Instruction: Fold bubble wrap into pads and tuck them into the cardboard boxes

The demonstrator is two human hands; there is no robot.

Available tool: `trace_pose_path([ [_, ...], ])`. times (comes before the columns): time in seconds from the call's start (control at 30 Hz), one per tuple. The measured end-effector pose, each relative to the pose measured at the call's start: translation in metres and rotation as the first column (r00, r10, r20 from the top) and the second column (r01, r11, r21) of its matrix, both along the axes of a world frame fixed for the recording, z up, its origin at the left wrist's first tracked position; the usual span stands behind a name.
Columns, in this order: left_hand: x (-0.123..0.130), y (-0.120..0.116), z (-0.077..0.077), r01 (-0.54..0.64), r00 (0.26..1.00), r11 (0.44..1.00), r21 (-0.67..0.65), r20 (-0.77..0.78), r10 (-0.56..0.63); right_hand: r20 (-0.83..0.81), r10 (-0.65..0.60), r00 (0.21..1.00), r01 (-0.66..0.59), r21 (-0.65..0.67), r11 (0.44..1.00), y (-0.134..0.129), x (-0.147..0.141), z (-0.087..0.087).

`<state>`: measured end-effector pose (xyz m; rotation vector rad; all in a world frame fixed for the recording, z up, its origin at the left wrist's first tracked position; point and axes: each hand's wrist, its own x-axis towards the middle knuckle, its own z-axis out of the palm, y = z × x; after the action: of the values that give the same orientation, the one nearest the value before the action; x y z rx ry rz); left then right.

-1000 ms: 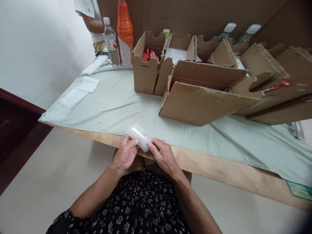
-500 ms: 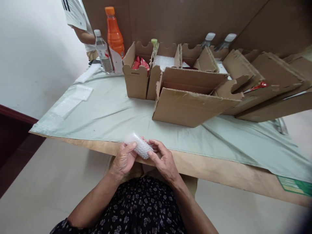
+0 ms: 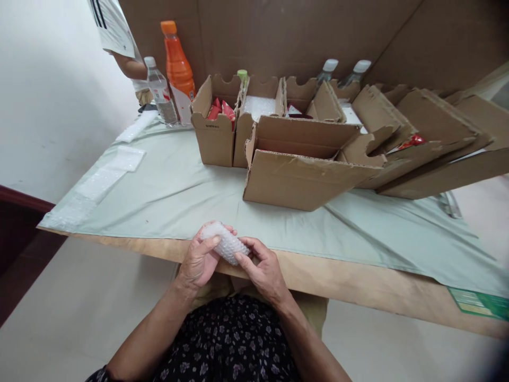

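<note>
A small bundle of bubble wrap (image 3: pixel 226 245) is held between my two hands, just over the table's front edge. What is inside the wrap, if anything, cannot be made out. My left hand (image 3: pixel 201 260) grips its left end, thumb on top and fingers underneath. The thumb and fingers of my right hand (image 3: pixel 263 268) close on its right end. Beyond my hands, an open cardboard box (image 3: pixel 306 180) stands on the pale green cloth (image 3: pixel 186 207).
Several cardboard boxes (image 3: pixel 217 140) stand in a row at the back, some holding red packets and bubble wrap. An orange bottle (image 3: pixel 178 66) and a clear bottle (image 3: pixel 161 93) stand at back left. Flat bubble wrap pieces (image 3: pixel 103 178) lie at left. Another person's arm (image 3: pixel 131 66) shows behind.
The view has shifted slightly. My right fingers have moved a little along the bubble wrap bundle, and both hands still hold it.
</note>
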<state>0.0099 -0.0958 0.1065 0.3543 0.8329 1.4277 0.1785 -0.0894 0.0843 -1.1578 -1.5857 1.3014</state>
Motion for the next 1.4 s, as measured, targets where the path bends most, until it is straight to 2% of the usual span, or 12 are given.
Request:
trace_pose_path([
  [0.33, 0.005, 0.009, 0.002, 0.048, 0.997, 0.999, -0.008, 0.060, -0.048, -0.041, 0.016, 0.999, -0.019, -0.059, 0.998, -0.001, 0.010, -0.001],
  [0.47, 0.006, 0.015, 0.001, 0.085, 0.996, 0.996, 0.010, 0.022, -0.085, -0.040, -0.039, 0.998, 0.038, -0.045, 0.998, 0.002, 0.018, 0.004],
  [0.6, -0.005, 0.028, 0.000, 0.090, 0.995, 0.996, 0.008, -0.035, -0.090, -0.015, -0.100, 0.995, 0.100, -0.011, 0.995, 0.009, 0.030, 0.014],
  [0.77, -0.034, 0.060, 0.009, -0.048, 0.990, 0.998, 0.049, -0.129, 0.053, 0.030, -0.153, 0.988, 0.148, 0.120, 0.982, 0.017, 0.051, 0.029],
  [0.87, -0.050, 0.088, 0.012, -0.157, 0.971, 0.988, 0.005, -0.183, 0.155, 0.067, -0.148, 0.987, 0.134, 0.184, 0.974, 0.019, 0.061, 0.036],
  [0.93, -0.053, 0.107, 0.011, -0.185, 0.955, 0.983, -0.012, -0.237, 0.177, 0.104, -0.146, 0.984, 0.121, 0.211, 0.970, 0.021, 0.065, 0.039],
  [1.03, -0.042, 0.134, 0.005, -0.153, 0.928, 0.988, 0.039, -0.339, 0.157, 0.155, -0.143, 0.978, 0.103, 0.242, 0.965, 0.023, 0.068, 0.043],
  [1.17, -0.011, 0.161, -0.006, -0.081, 0.905, 0.990, 0.112, -0.409, 0.120, 0.206, -0.154, 0.966, 0.085, 0.308, 0.948, 0.033, 0.071, 0.054],
  [1.3, 0.012, 0.166, -0.020, 0.009, 0.874, 0.983, 0.186, -0.479, 0.082, 0.229, -0.206, 0.952, 0.096, 0.416, 0.904, 0.048, 0.088, 0.076],
  [1.4, 0.015, 0.159, -0.030, 0.109, 0.804, 0.961, 0.254, -0.592, 0.065, 0.232, -0.337, 0.912, 0.168, 0.539, 0.825, 0.064, 0.112, 0.104],
])
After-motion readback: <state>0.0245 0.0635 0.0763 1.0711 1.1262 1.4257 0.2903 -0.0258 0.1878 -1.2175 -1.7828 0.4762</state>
